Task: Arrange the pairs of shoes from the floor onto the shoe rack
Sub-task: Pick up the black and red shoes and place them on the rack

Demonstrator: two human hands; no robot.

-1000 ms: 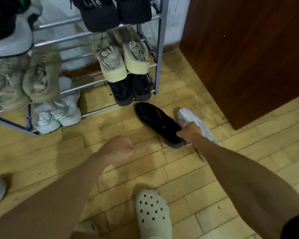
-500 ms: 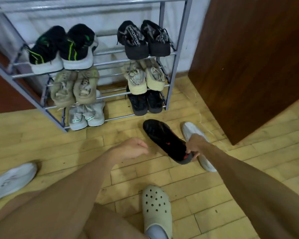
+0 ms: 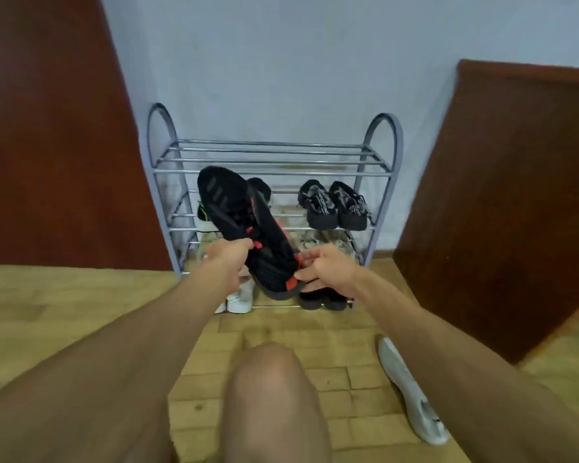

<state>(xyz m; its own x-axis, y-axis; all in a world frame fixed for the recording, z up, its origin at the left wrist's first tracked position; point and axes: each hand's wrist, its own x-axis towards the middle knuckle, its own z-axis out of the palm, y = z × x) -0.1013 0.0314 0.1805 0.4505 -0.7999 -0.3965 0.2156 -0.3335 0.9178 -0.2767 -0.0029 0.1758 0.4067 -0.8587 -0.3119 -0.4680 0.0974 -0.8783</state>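
Together, the left hand and right hand clasp the black sneaker before the shoe rack, toe pointing up-left, heel down-right, long axis diagonal.

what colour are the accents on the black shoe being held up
Red-orange, on the black shoe at its heel and lacing; only the head view shows it.

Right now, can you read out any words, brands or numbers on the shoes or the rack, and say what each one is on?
Black pair on the shoe rack, right side: pale lettering on one shoe, too blurred to read.
Black shoe with red trim, held by the left hand and right hand: grey stripes, no words.
White shoe on the floor: no text legible.
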